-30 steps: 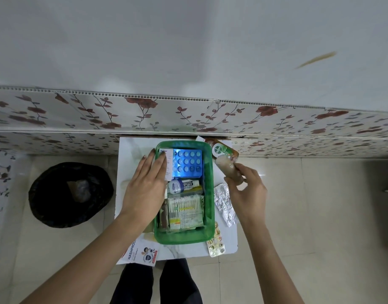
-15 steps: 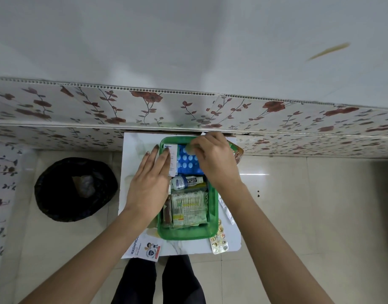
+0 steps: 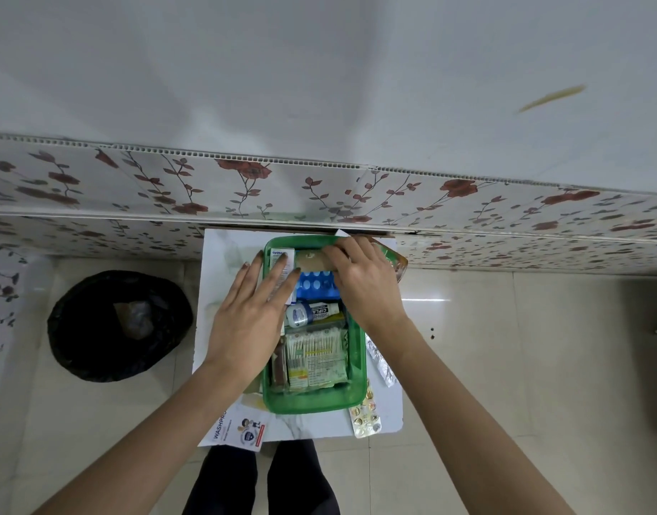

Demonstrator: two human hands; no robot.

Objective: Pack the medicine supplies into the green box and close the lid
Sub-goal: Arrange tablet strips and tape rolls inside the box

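Note:
The green box (image 3: 312,401) stands open on a small white table (image 3: 222,254). Inside lie a blue pill organiser (image 3: 314,288), a white tube (image 3: 312,313), a pack of cotton buds (image 3: 315,360) and a white carton (image 3: 282,260). My right hand (image 3: 364,280) holds a beige bandage roll (image 3: 312,261) at the box's far end, over the organiser. My left hand (image 3: 250,310) rests flat on the box's left rim, fingers on the white carton. A silver blister strip (image 3: 380,362) and a gold capsule strip (image 3: 366,418) lie right of the box.
A black-lined waste bin (image 3: 118,325) stands on the floor to the left. A printed leaflet (image 3: 237,427) hangs over the table's near edge. A brown-green packet (image 3: 397,260) lies behind my right hand. A floral-patterned wall panel (image 3: 319,191) runs behind the table.
My right hand carried the beige roll from the right side of the table into the far end of the box. The left hand stayed on the box's left side.

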